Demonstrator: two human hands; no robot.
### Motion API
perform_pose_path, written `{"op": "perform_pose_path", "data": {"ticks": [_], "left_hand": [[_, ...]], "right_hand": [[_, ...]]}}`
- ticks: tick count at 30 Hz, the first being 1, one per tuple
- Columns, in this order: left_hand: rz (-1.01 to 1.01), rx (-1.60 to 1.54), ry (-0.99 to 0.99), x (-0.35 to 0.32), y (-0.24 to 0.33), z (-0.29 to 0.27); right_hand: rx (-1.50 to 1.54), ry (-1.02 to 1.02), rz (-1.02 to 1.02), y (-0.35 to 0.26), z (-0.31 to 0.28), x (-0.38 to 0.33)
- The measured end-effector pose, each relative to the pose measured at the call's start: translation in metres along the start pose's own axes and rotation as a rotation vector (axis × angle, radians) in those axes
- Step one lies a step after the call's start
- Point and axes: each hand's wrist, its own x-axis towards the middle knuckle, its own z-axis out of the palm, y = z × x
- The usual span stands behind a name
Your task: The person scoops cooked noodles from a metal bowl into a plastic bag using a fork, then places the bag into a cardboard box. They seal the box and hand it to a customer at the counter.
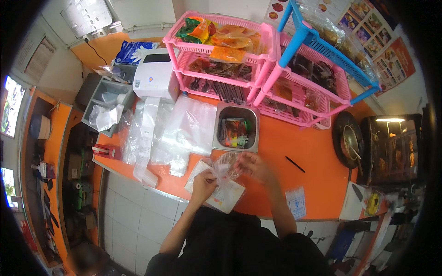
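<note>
At the front edge of the orange counter a white box (234, 195) sits inside or under a clear plastic bag (223, 174); the bunched film hides which. The bag's top is gathered upward into a crumpled twist. With fingers closed, my left hand (204, 186) pinches the film on the left side of the gather. On the other side, my right hand (254, 168) is closed on the bag's upper edge, its fingertips partly hidden by clear film. Just beyond my hands stands a metal tub (216, 133) holding small colourful packets.
Flat clear bags (191, 122) lie left of the tub, by a white label printer (155, 80) trailing a paper strip. Pink racks (271, 50) with packets stand behind. A black pen (295, 164), a small printed bag (296, 203) and a wok (340, 142) are to the right.
</note>
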Motion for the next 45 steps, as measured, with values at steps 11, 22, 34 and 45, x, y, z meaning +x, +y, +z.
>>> {"op": "perform_pose_path", "data": {"ticks": [11,22,34,45], "left_hand": [[-0.228,-0.057,-0.115,0.000,0.020,-0.013],[0.177,0.105,-0.143,-0.005,0.005,-0.012],[0.851,0.937,-0.373,-0.003,0.036,0.001],[1.026,0.880,-0.266,0.008,0.031,0.001]], "right_hand": [[-0.173,0.048,-0.123,0.053,0.025,-0.012],[-0.106,0.188,-0.127,0.064,0.024,-0.017],[-1.142,-0.477,-0.349,0.005,0.026,0.035],[-1.001,-0.638,-0.190,-0.015,0.032,0.053]]}}
